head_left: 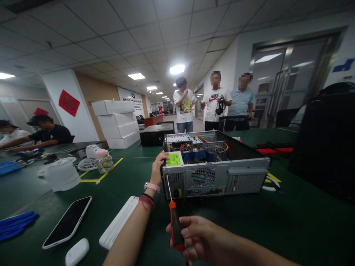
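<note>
A computer case [244, 168] lies on its side on the green table, its top side uncovered and its rear panel facing me. Cables and a power supply with a bright green label [174, 159] show inside. My left hand [160, 162] grips the case's left rear corner, fingers bent over the upper edge. An orange-and-black screwdriver [175, 221] is held by its handle in my right hand [194, 234]. Its shaft points up and away, with the tip against or just in front of the rear panel near the left edge; contact is unclear.
To the left lie a phone [68, 221], a white earbud case [77, 252], a white slab-like object [118, 221] and blue gloves [16, 224]. White fans and a jar [104, 162] stand beyond. A black bag-like object [324, 144] rises at right. Several people are around the table.
</note>
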{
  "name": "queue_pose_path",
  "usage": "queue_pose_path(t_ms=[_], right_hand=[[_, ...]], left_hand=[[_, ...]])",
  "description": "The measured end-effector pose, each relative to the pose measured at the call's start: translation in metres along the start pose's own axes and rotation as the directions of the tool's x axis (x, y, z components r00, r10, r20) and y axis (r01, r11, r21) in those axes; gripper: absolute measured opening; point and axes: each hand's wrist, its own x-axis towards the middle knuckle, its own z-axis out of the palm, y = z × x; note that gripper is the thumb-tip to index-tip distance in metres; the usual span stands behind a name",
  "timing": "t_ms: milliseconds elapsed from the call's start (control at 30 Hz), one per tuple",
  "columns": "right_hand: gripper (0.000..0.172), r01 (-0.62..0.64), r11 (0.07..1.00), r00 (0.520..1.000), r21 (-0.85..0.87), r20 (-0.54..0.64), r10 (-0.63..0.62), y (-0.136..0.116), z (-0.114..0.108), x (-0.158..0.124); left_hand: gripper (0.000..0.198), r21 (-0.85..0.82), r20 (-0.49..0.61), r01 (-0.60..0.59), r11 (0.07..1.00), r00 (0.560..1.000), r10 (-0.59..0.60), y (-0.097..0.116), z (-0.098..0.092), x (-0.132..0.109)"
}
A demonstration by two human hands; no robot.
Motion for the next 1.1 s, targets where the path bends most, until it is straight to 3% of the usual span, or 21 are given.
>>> queue_pose_path(t_ms=[833,1100], right_hand=[[0.032,0.029,0.997,1.000,-0.073,-0.009,-0.029,0.0015,-0.0022,0.0037],[0.043,-0.009,0.999,0.998,-0.053,-0.065,0.005,0.0007,-0.0005,0.0027]], left_hand=[[0.028,0.040,0.008,-0.023,0.999,1.000,0.022,-0.0005,-0.0014,0.0002],[0.027,0.040,0.017,-0.044,0.998,0.999,0.044,-0.0016,-0.0016,0.0006]])
